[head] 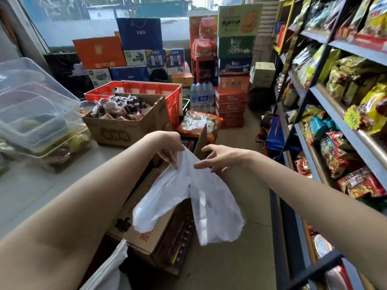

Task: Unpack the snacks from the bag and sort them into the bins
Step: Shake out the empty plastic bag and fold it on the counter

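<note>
L hand (pixel 169 152) pinches top of white bag (pixel 188 197), bag hangs over open box (pixel 146 233). R hand (pixel 219 159) beside bag top, fingers spread, holding nothing. Box print and shelf (pixel 326 97) pack labels too blurry to read.

a red crate (pixel 146 88) stands behind an open carton (pixel 125 126) of wrapped goods. shrink-wrapped water bottles (pixel 202 94) sit beside stacked boxes (pixel 234 65). a blue gift bag (pixel 139 34) tops cartons by the window (pixel 104 9).
</note>
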